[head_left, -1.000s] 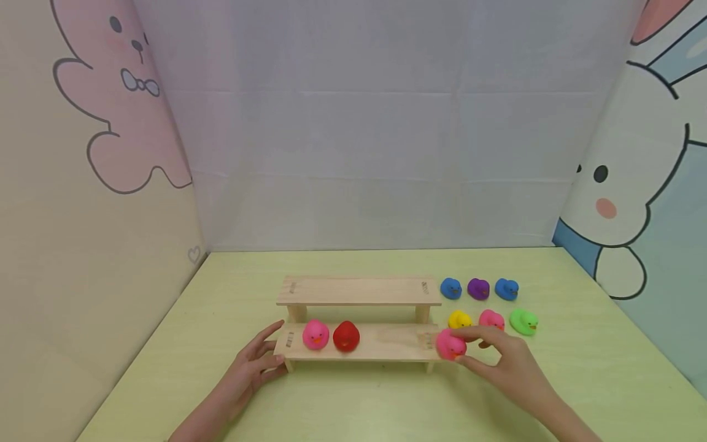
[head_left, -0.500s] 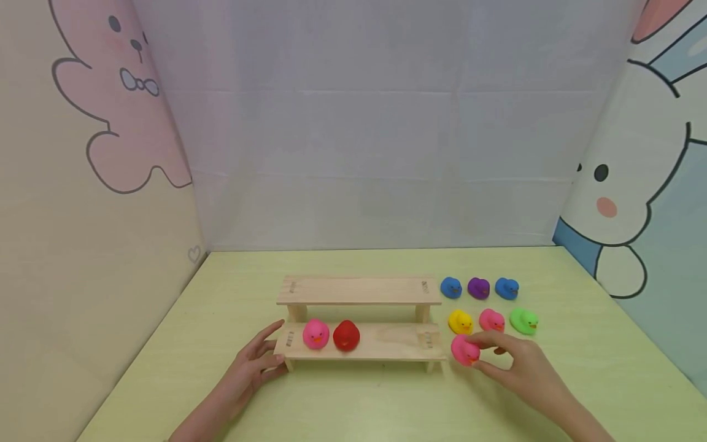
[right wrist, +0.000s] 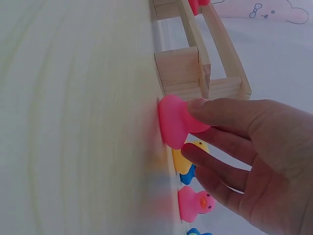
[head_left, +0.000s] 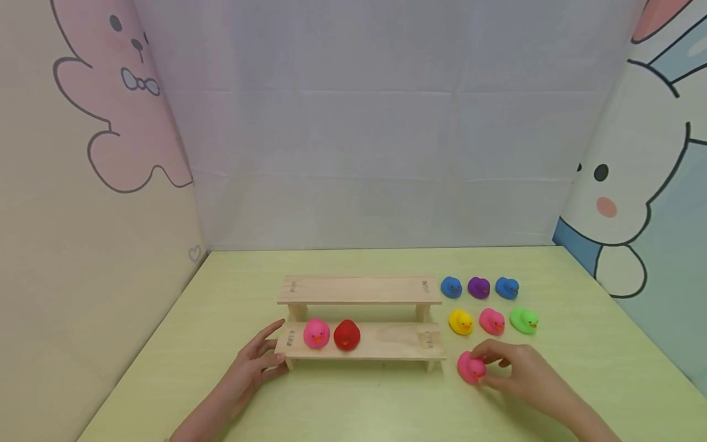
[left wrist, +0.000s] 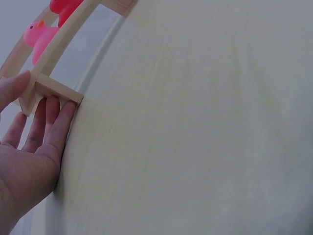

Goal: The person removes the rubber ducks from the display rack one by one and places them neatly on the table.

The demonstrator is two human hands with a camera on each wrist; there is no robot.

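A two-tier wooden shelf [head_left: 386,341] stands on the table, a pink rubber duck [head_left: 316,333] and a red rubber duck [head_left: 347,336] on its lower board. At the lower board's left end is my left hand [head_left: 248,368], its thumb by the front corner and a finger by the back one. In the left wrist view, its straight fingers [left wrist: 56,122] touch the shelf's leg. Right of the shelf, my right hand [head_left: 525,374] pinches another pink rubber duck [head_left: 471,368] between thumb and fingers. The right wrist view shows this held duck [right wrist: 172,122] low, with its base right at the tabletop.
Behind the right hand, a yellow duck [head_left: 460,321], a pink duck [head_left: 491,321] and a green duck [head_left: 523,320] form a row. Farther back are two blue ducks [head_left: 451,287] with a purple duck [head_left: 478,288] between them. The upper board [head_left: 359,290] rises behind the lower one.
My right hand has carried the pink duck from the lower board's right end, rightward and toward me, down to the table. The left hand has stayed at the shelf.
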